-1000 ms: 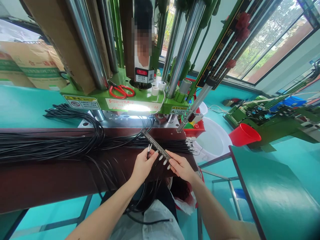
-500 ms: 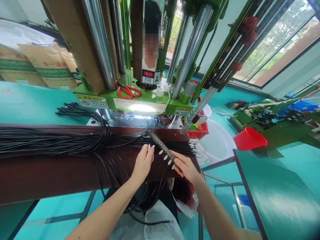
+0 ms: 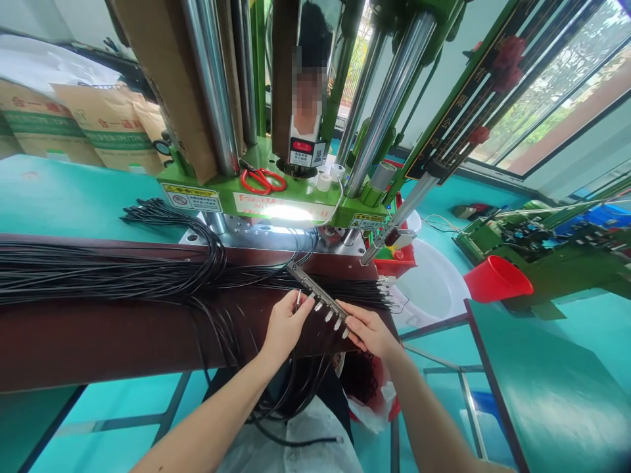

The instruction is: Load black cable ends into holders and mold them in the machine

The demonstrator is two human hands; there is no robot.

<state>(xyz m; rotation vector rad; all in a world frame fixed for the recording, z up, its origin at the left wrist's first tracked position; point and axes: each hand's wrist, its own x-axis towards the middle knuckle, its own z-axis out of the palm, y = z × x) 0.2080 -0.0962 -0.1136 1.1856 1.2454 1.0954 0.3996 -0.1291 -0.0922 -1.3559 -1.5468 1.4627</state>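
My left hand [image 3: 286, 325] pinches the silver plug end of a black cable and holds it against a narrow metal fixture bar [image 3: 315, 292]. Several silver plugs stick out along that bar's near side. My right hand [image 3: 371, 332] grips the bar's near end, fingers closed round it. The bar lies slanted over the dark brown bench top [image 3: 98, 335]. A thick bundle of black cables [image 3: 98, 276] runs across the bench from the left and passes under the bar; some loops hang down in front of my lap.
A green vertical press [image 3: 276, 197] with chrome columns stands right behind the bench; red scissors [image 3: 261, 180] and tape rolls lie on its base. A white tub [image 3: 434, 289] and red funnel [image 3: 495, 279] sit to the right, a green table [image 3: 542, 381] nearer. Cardboard boxes [image 3: 73, 125] stand far left.
My left hand has brought the silver plug closer to the bar, from just apart to touching it. The right hand keeps its grip. The view has shifted slightly.
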